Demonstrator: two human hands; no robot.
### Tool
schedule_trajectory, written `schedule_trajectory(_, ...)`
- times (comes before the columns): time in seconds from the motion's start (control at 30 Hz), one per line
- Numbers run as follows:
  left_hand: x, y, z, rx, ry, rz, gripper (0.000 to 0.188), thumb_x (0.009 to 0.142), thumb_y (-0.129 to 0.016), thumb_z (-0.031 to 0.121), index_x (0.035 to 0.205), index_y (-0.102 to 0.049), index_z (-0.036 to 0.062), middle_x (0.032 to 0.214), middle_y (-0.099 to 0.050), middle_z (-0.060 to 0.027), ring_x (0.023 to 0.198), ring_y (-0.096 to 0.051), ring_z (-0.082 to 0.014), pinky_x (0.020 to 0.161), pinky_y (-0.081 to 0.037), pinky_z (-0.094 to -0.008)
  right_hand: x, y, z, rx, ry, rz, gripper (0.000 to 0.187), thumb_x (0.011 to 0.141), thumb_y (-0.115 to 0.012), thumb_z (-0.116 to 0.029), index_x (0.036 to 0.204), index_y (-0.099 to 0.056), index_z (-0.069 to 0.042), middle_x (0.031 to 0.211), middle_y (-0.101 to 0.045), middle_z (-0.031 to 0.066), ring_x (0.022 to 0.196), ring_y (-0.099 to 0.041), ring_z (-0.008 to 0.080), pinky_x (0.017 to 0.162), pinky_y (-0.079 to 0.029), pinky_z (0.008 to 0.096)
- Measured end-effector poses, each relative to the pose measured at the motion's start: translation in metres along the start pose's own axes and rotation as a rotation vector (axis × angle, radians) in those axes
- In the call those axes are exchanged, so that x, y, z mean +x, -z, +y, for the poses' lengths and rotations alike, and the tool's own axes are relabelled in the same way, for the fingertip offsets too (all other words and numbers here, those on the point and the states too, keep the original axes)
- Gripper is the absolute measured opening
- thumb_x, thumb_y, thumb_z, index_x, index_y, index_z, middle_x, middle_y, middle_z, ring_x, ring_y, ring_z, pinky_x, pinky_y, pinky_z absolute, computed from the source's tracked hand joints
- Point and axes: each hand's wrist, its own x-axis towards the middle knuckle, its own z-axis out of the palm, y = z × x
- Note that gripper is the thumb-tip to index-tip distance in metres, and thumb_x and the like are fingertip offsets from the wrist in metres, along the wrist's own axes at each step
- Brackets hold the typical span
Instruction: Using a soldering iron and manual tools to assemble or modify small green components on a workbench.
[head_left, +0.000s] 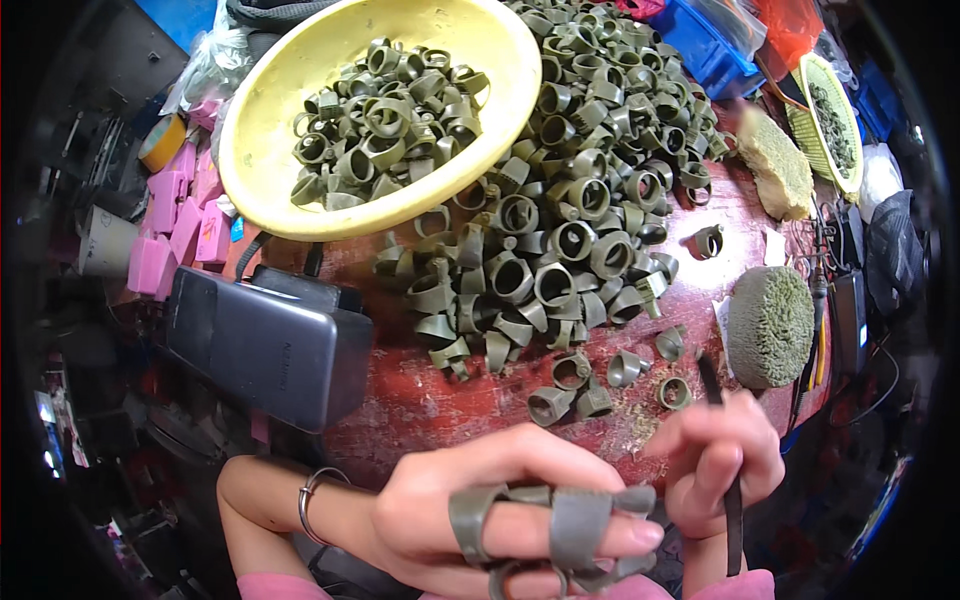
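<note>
My left hand [420, 510] is in the lower middle, its fingers curled together. Several dark green rings [580, 530], wax-like in look, sit around its fingers. To the right of it, my right hand [740, 450] is closed around a thin, dark, flat tool [735, 530]. One end of that tool sticks up past the fingers and the other runs down along the wrist; its exact kind is unclear. A few loose green rings [571, 371] lie on the red table [400, 400] just beyond my hands. Farther back rises a large heap of similar rings [590, 200].
A yellow basin [510, 130] holding more rings rests tilted at the back left. Before it stands a dark power bank [260, 340]. On the right are a round green bristly block [770, 325], a pale yellow rough chunk [775, 165] and a green basket [808, 120].
</note>
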Motion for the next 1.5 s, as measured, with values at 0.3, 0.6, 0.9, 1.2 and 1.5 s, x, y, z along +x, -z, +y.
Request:
schedule_trajectory(0.3, -0.006, -0.003, -0.033, -0.750, 0.374, 0.150, 0.043, 0.072, -0.061, -0.002, 0.111, -0.043, 0.0017, 0.099, -0.053, -0.0221, 0.088, -0.055, -0.0237, 0.061, -0.047, -0.0269, 0.024, -0.016, 0.009, -0.479, -0.068, 0.054, 0.013, 0.066, -0.067, -0.001, 0.075, -0.059, -0.001, 0.065, -0.053, 0.0081, 0.053, -0.051, 0.0191, 0.048, -0.040, 0.0289)
schedule_trajectory(0.6, 0.000, 0.002, -0.042, -0.931, 0.380, 0.242, 0.037, 0.079, -0.060, 0.016, 0.110, -0.046, 0.0033, 0.078, -0.051, -0.0132, 0.061, -0.046, -0.0140, 0.041, -0.034, -0.0192, 0.022, -0.011, 0.014, -0.613, -0.001, -0.295, 0.020, 0.072, -0.062, -0.018, 0.087, -0.054, -0.008, 0.072, -0.044, 0.0074, 0.063, -0.052, 0.0228, 0.051, -0.044, 0.0322)
schedule_trajectory(0.9, 0.011, -0.015, -0.036, -0.809, 0.387, 0.392, 0.021, 0.078, -0.059, 0.013, 0.096, -0.050, 0.0084, 0.081, -0.049, -0.0087, 0.053, -0.045, -0.0112, 0.034, -0.029, -0.0167, 0.012, 0.001, 0.023, -0.561, 0.052, -0.351, 0.016, 0.075, -0.056, -0.017, 0.089, -0.056, -0.010, 0.072, -0.041, 0.0080, 0.064, -0.053, 0.0226, 0.048, -0.044, 0.0329)
schedule_trajectory(1.2, 0.002, -0.004, -0.034, -0.785, 0.472, 0.217, 0.014, 0.083, -0.052, 0.011, 0.095, -0.047, 0.0057, 0.101, -0.047, -0.0080, 0.064, -0.045, -0.0102, 0.039, -0.034, -0.0143, 0.009, -0.004, 0.025, -0.465, 0.119, -0.223, 0.027, 0.073, -0.055, -0.009, 0.099, -0.050, -0.002, 0.080, -0.043, 0.0111, 0.076, -0.051, 0.0262, 0.060, -0.044, 0.0345)
schedule_trajectory(1.5, 0.006, -0.009, -0.037, -0.492, 0.523, 0.253, 0.015, 0.085, -0.052, 0.018, 0.093, -0.049, 0.0058, 0.071, -0.051, -0.0004, 0.046, -0.039, -0.0047, 0.035, -0.027, -0.0150, 0.024, -0.006, -0.008, -0.358, 0.508, -0.217, 0.032, 0.066, -0.051, -0.008, 0.097, -0.046, 0.003, 0.087, -0.042, 0.0117, 0.078, -0.048, 0.0249, 0.054, -0.045, 0.0310)
